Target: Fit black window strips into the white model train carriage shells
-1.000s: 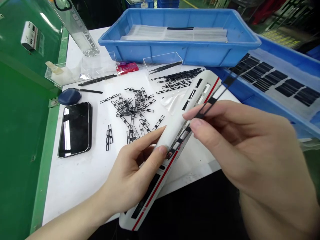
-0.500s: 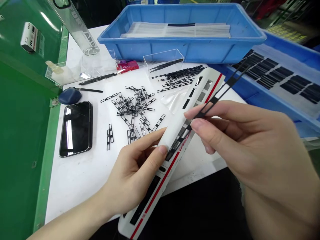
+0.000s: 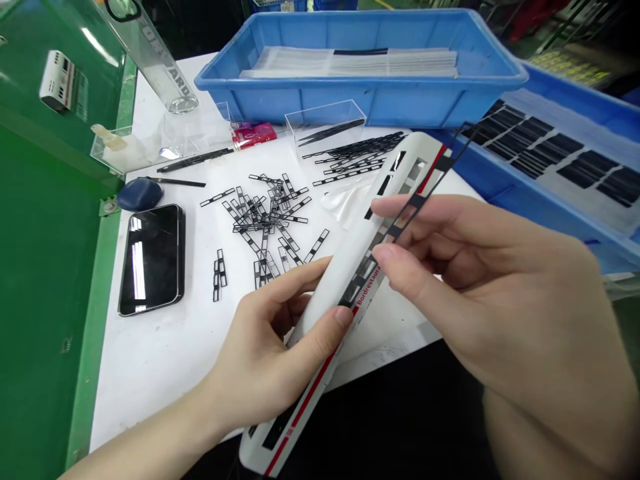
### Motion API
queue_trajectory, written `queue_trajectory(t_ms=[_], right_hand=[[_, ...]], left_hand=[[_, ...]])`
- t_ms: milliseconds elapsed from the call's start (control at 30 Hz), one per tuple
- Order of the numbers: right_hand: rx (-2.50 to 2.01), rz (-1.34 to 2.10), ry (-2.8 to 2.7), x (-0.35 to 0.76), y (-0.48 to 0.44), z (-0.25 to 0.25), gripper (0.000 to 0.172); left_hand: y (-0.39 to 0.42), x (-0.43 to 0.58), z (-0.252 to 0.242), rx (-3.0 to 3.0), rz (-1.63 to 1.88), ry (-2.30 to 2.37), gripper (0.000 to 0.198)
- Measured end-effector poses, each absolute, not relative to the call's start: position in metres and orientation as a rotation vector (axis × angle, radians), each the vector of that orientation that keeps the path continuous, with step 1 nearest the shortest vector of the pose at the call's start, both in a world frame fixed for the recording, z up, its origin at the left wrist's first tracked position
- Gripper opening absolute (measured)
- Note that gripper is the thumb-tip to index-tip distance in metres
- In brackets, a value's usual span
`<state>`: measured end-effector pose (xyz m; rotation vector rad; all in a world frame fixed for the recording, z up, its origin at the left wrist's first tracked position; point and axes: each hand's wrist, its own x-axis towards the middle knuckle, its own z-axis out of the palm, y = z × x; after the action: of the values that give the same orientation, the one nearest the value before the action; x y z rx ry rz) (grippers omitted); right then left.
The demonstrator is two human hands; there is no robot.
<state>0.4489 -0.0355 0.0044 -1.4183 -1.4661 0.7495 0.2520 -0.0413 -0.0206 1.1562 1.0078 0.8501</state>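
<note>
My left hand [image 3: 280,347] is closed round a white model train coach body [image 3: 350,250] with a red stripe and the lettering "Bordrestaurant". Its thumb presses near the lower end of a black window strip [image 3: 434,179], which lies along the row of window openings. My right hand [image 3: 495,280] has the strip between thumb and forefinger, with the fingertip touching the coach's side. The strip's upper end sticks out past the coach. Behind the hands, a loose pile of short black frame pieces [image 3: 270,217] lies on the white table [image 3: 165,367].
A blue bin [image 3: 320,100] with white sheets stands at the back. Another blue bin [image 3: 615,233] on the right holds black strips. Longer strips [image 3: 360,153], a clear box [image 3: 325,120] with tweezers, a phone [image 3: 153,260] and a bottle [image 3: 160,67] surround the work.
The strip's upper part has come down closer to the coach's side. My left thumb has slid up and right along the coach onto the strip's lower end.
</note>
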Motion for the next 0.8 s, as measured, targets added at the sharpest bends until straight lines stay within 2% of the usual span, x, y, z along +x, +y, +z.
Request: queue_trajectory(t_ms=[167, 333, 533, 700, 733, 800], right_hand=[[-1.396, 0.659, -1.447, 0.439, -0.037, 0.000, 0.029], [-1.276, 0.868, -1.252, 0.433, -0.039, -0.008, 0.074], [-1.155, 1.102, -1.026, 0.430, -0.043, -0.009, 0.101], [-1.026, 1.359, -0.927, 0.427, -0.045, -0.004, 0.106], [-1.032, 1.401, -0.918, 0.427, -0.045, -0.004, 0.102], [-1.025, 1.483, -0.933, 0.428, -0.046, -0.005, 0.082]], left_hand=[[-0.042, 0.253, -0.021, 1.184, 0.862, 1.027, 0.037], [-0.043, 0.251, -0.019, 1.164, 0.841, 1.068, 0.035], [-0.041, 0.253, -0.016, 1.203, 0.871, 1.082, 0.027], [-0.043, 0.254, -0.017, 1.225, 0.930, 1.082, 0.025], [-0.044, 0.254, -0.017, 1.231, 0.938, 1.081, 0.026], [-0.046, 0.254, -0.019, 1.246, 0.946, 1.080, 0.030]])
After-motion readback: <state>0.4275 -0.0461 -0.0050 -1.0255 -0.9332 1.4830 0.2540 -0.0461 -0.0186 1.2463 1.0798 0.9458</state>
